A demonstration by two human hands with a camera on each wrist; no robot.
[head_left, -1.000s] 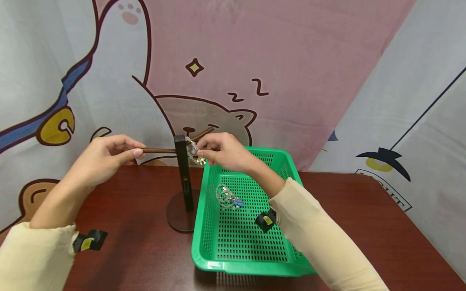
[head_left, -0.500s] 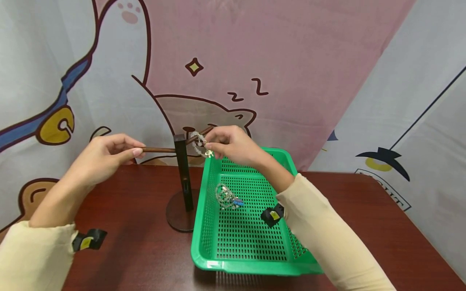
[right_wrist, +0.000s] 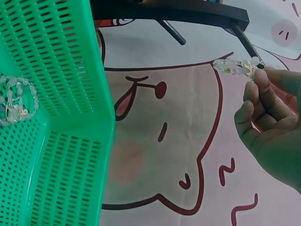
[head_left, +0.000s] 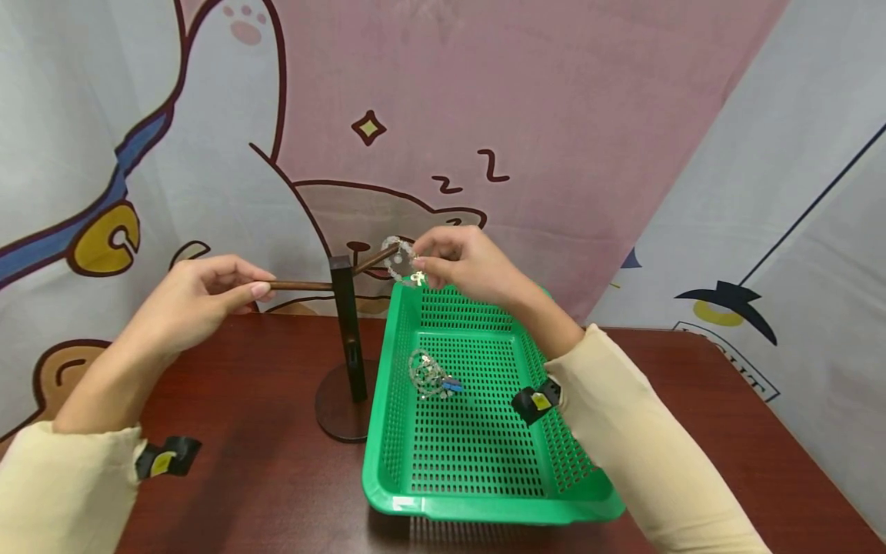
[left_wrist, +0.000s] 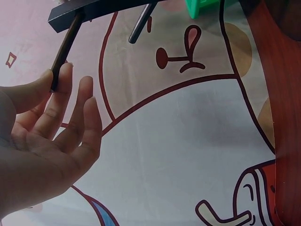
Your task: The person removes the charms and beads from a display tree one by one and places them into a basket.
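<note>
A dark wooden stand (head_left: 350, 338) with a round base (head_left: 335, 412) stands left of the green basket, one peg pointing left and one right. My left hand (head_left: 197, 304) pinches the end of the left peg (head_left: 302, 285) between thumb and fingertips. With thumb and fingertips, my right hand (head_left: 471, 263) pinches a clear beaded bracelet (right_wrist: 230, 67) with a small gold charm (head_left: 418, 278). That bracelet is at the outer end of the right peg (head_left: 370, 262); whether the tip is still inside the loop I cannot tell.
The green basket (head_left: 498, 509) sits right of the stand, below my right forearm. Clear beaded bracelets (head_left: 424, 373) lie in a small heap inside it, with a blue piece (head_left: 452, 384) beside them. A printed cloth (head_left: 588, 115) hangs behind the brown table (head_left: 235, 462).
My right hand has drawn the bracelet rightward and up along the right peg, from near the post to its outer end. The left hand has stayed on the left peg.
</note>
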